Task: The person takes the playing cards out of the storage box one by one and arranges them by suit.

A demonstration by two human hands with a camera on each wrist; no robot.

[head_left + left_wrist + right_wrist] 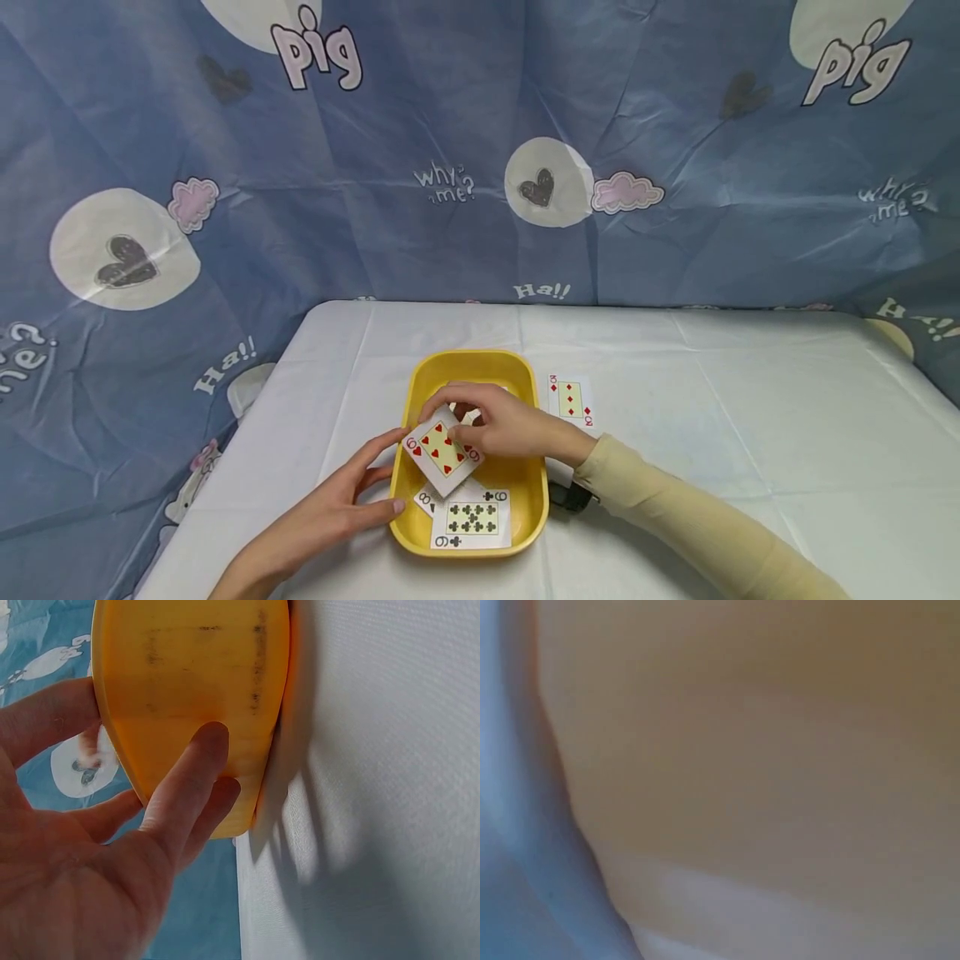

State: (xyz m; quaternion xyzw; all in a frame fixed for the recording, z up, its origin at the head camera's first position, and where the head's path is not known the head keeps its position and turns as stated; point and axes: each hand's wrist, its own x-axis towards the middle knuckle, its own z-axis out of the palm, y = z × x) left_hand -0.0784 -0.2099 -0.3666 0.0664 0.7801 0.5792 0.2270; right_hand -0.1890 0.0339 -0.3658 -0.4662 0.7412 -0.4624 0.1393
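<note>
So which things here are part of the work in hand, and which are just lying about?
In use:
- yellow plastic tray
- nine of hearts card
- right hand
- left hand

Lying about:
- diamonds card on the white tablecloth
- nine of clubs card

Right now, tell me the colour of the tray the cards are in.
Yellow; the tray shows best in the head view.

- A makeshift recording corner, seemingly indoors, not a plainly furnished room.
- A table [750, 400] under a white cloth.
- Behind and left of the table hangs a blue cartoon-print sheet [450, 125] reading "pig", "Ha!!", hiding the surroundings.
</note>
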